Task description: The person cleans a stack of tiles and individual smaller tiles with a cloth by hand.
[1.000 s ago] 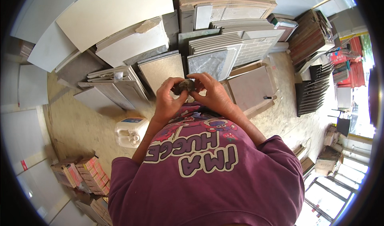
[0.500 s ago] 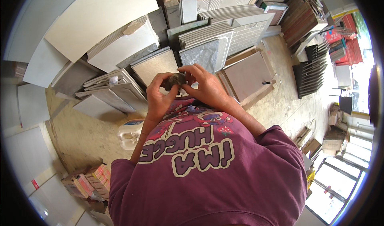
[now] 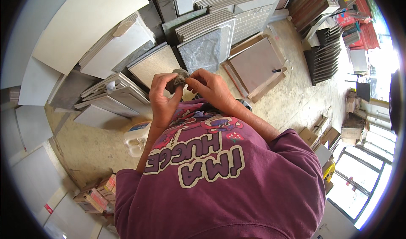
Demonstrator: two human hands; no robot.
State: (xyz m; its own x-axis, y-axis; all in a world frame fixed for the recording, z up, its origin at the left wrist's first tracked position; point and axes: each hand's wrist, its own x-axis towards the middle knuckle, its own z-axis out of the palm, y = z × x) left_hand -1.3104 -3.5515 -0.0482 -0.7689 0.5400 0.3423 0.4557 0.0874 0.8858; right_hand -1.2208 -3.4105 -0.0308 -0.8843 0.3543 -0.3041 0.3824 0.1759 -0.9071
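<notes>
**Grey lump pinched between both hands**

While the fingertips of both hands meet at chest height, a small grey-brown lump [image 3: 176, 79] sits pinched between them; the left hand [image 3: 162, 98] cups it from below with fingers curled shut around it, and the right hand [image 3: 210, 86] nips its upper edge with thumb and forefinger; it looks light, rough and perhaps crumbly, best held by its bulk; its long axis seems to tilt up toward the right, though that is hard to tell; beyond lean stacked tiles [image 3: 206, 42], and a white jug [image 3: 136, 135] stands on the floor.
</notes>
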